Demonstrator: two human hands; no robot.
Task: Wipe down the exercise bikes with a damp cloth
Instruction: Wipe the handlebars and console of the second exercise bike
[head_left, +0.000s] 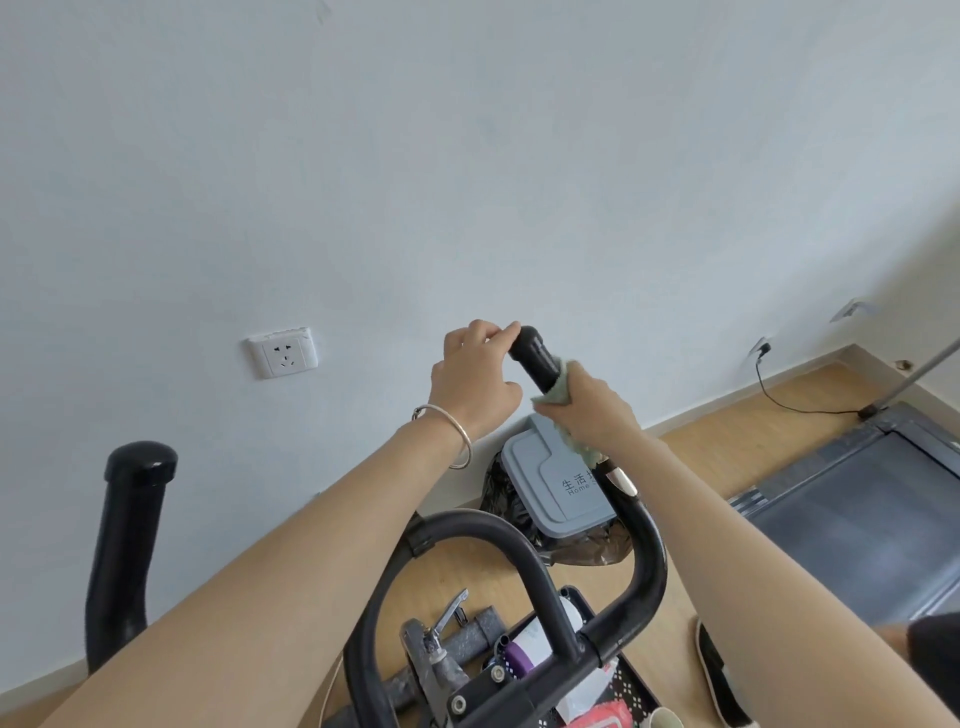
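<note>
The exercise bike's black right handlebar grip (535, 356) rises toward the wall in the middle of the view. My right hand (587, 410) grips it through a pale green cloth (558, 392) wrapped round the grip below its tip. My left hand (475, 382), with a silver bangle on the wrist, holds the rounded tip of the same grip between fingers and thumb. The left handlebar grip (132, 525) stands free at the lower left. The black handlebar loop (514, 540) curves beneath my forearms.
A grey lidded bin (550, 483) lined with a black bag stands by the wall under the handlebar. A treadmill deck (872, 509) lies at the right. A basket (631, 691) of items sits on the bike's frame. A wall socket (283, 353) is at the left.
</note>
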